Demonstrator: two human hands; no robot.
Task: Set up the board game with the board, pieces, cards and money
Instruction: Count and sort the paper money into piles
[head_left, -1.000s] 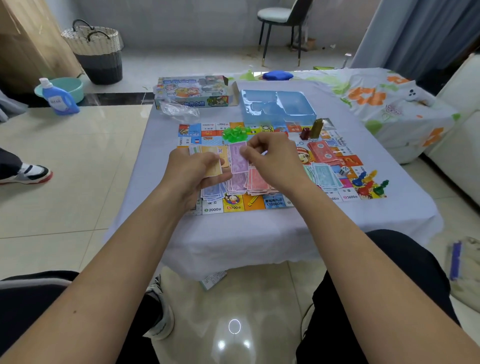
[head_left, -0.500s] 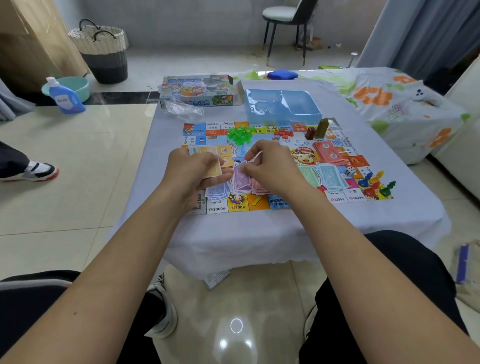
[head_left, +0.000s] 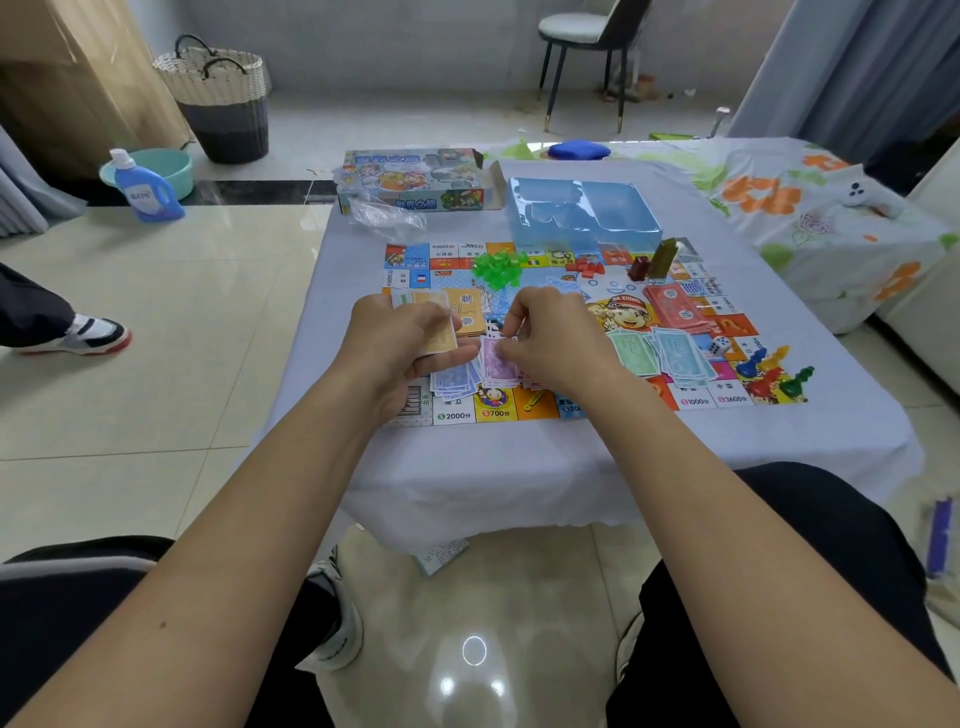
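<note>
The colourful game board (head_left: 727, 332) lies flat on the cloth-covered table (head_left: 597, 457). My left hand (head_left: 400, 343) grips a stack of paper money (head_left: 439, 332) above the board's near left part. My right hand (head_left: 550, 338) pinches a purple note (head_left: 496, 364) down at the purple pile, beside blue notes (head_left: 454, 379). Green and blue notes (head_left: 660, 353) and red notes (head_left: 675, 306) lie on the board's right. Green houses (head_left: 496, 267), red houses (head_left: 587, 266), a die (head_left: 719, 345) and coloured pawns (head_left: 769, 371) sit on the board.
The game box (head_left: 415, 182), a clear bag (head_left: 384, 215) and a blue plastic tray (head_left: 582, 210) lie at the table's far side. A floral-covered surface (head_left: 810, 208) stands right. On the floor left are a detergent bottle (head_left: 145, 189), a basket (head_left: 221, 98) and another person's shoe (head_left: 83, 335).
My right hand has come down from above the board to the purple money pile with a note. My left hand stays put holding its stack.
</note>
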